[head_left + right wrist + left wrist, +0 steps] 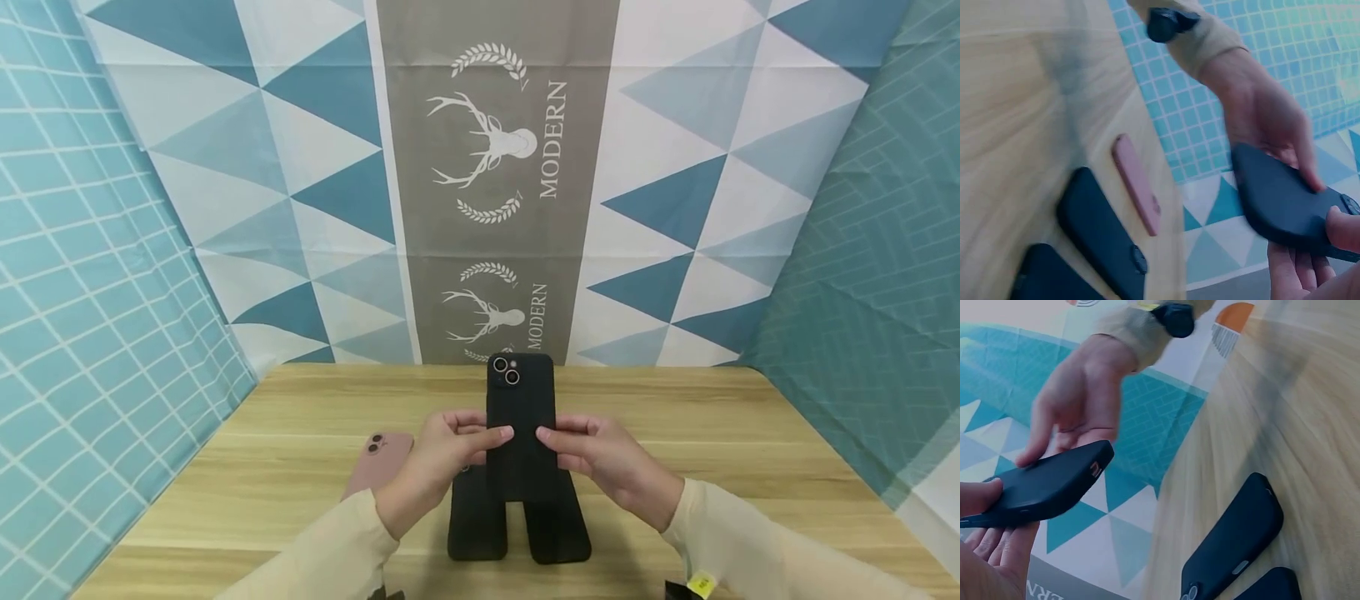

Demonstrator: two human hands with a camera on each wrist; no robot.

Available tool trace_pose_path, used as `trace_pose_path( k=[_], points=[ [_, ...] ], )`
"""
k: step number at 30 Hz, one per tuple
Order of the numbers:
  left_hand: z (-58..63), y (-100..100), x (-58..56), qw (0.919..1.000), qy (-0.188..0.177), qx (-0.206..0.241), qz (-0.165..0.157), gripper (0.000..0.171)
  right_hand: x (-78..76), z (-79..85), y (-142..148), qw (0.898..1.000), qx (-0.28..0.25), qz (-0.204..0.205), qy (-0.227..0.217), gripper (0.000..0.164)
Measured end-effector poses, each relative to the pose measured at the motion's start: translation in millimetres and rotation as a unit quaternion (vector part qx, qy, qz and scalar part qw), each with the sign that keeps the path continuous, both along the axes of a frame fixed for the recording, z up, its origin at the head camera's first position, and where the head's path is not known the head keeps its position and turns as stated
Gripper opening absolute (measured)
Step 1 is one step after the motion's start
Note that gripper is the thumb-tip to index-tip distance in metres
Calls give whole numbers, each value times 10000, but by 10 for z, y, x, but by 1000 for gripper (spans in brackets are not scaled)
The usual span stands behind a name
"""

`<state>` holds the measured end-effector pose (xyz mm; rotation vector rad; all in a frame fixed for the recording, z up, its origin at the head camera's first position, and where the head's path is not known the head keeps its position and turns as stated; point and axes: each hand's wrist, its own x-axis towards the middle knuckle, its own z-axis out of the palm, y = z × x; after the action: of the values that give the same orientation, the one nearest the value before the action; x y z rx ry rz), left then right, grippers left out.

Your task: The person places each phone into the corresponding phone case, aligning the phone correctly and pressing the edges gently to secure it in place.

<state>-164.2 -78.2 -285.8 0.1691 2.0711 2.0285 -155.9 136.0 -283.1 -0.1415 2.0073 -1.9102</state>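
A black phone (522, 400), its two camera lenses at the top left of its back, stands upright above the table. By its left edge my left hand (438, 457) holds it, thumb on the back and fingers behind. Gripping the opposite edge the same way is my right hand (615, 467). Below it two more black phones (477, 527) lie side by side on the wood, the right one (558, 531) slightly slanted; their upper parts are partly hidden. Partly covered by my left forearm, a pink phone (382, 460) lies to the left. In the right wrist view, the pink phone (1136, 184) lies beside the black ones.
The wooden table (690, 417) reaches back to a patterned wall cloth (660, 208) with deer prints. Blue tiled covering (90, 292) rises along the left side, and a teal one (862, 317) along the right. A yellow tag (702, 583) shows near my right sleeve.
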Motion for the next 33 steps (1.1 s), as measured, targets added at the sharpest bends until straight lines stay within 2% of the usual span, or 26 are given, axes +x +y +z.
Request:
trace_pose_path(
  k=[3, 6, 11, 16, 18, 22, 27, 30, 33],
  points=[
    [-1, -13, -31, 9999, -35, 94, 39, 38, 20, -47, -5, 9998, -72, 203, -12, 54],
    [-9, -32, -54, 9998, -92, 130, -111, 39, 26, -53, -3, 9997, -114, 219, 8, 49],
    [-51, -66, -57, 9982, -339, 27, -499, 39, -3, -20, 8, 10000, -18, 36, -67, 47],
    [-112, -61, 11, 9942, -556, 79, -917, 37, -56, 6, 18, 9995, -124, -214, -204, 44],
    [-123, -57, 36, 9937, -556, 156, -959, 37, -75, -1, 10, 9992, -164, -280, -225, 43],
    [-106, -52, 48, 9967, -454, 91, -666, 35, -101, -48, -18, 9993, -179, -259, -207, 49],
    [-72, -54, 48, 9983, -486, 27, -330, 42, -58, -141, -30, 9990, -326, 29, -309, 58],
    [-66, -68, 43, 9985, -523, -80, -161, 52, -17, -189, -31, 9971, -633, 253, -327, 56],
    [-78, -77, 30, 9984, -539, -102, -104, 53, 3, -228, -33, 9942, -934, 416, -328, 49]
  ],
)
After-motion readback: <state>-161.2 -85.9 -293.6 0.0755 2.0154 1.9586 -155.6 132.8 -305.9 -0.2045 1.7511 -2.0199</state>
